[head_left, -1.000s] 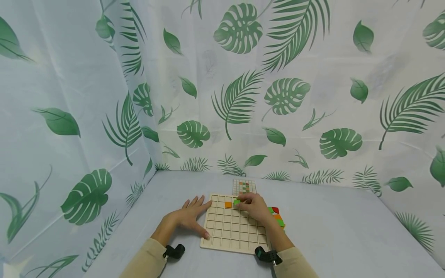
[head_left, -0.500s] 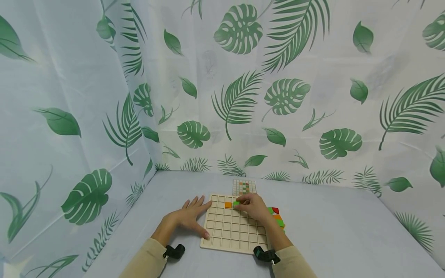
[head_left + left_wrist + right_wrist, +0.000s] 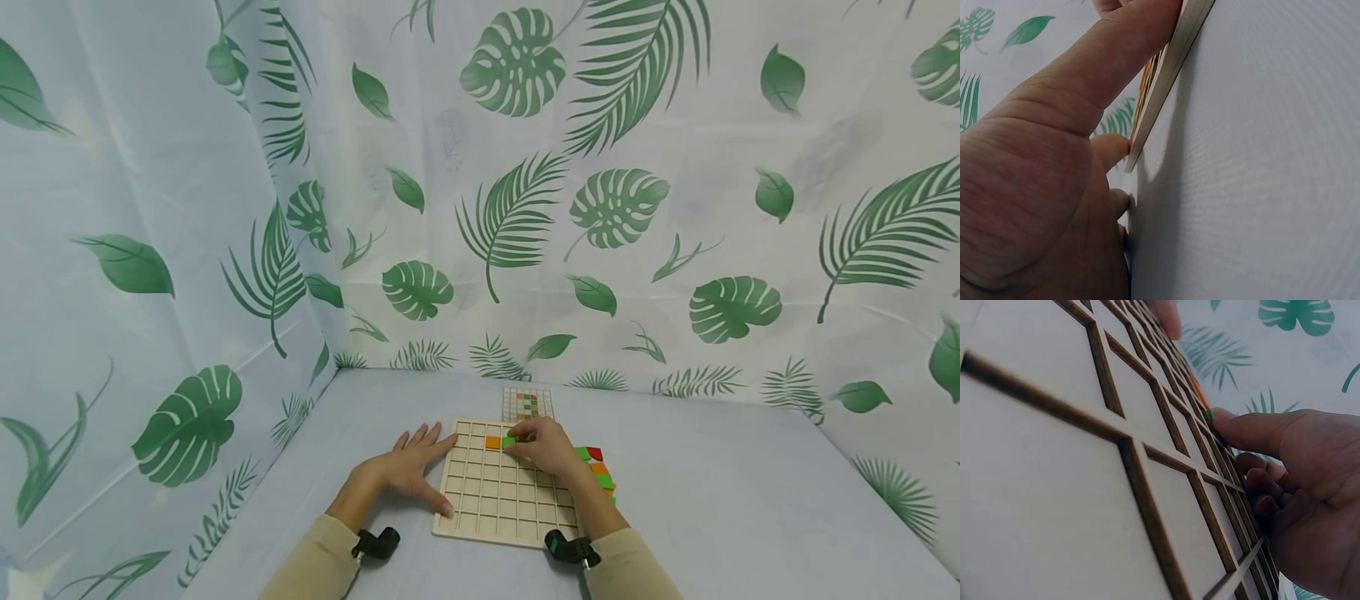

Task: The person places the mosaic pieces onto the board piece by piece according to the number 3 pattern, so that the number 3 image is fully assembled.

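A pale wooden grid board (image 3: 491,500) lies flat on the table. In its second row from the far edge sits an orange square tile (image 3: 492,442). Directly right of that is a green tile (image 3: 509,442), partly covered by the thumb and forefinger of my right hand (image 3: 547,446), which pinch it. The right wrist view shows that thumb low over the grid, other fingers curled, a sliver of green at its tip. My left hand (image 3: 408,467) is spread at the board's left side, thumb (image 3: 1129,50) on the near corner and forefinger at the far part of the edge.
Several green, orange and red tiles (image 3: 600,475) lie right of the board, partly hidden behind my right forearm. Beyond the board's far edge is a small printed grid card (image 3: 527,402) with coloured squares. Leaf-patterned cloth (image 3: 420,208) hangs behind and to the left.
The green tile has shifted slightly left and down, from a tilted pose to lying beside the orange tile. My right wrist has moved slightly left; my left hand has stayed in place.
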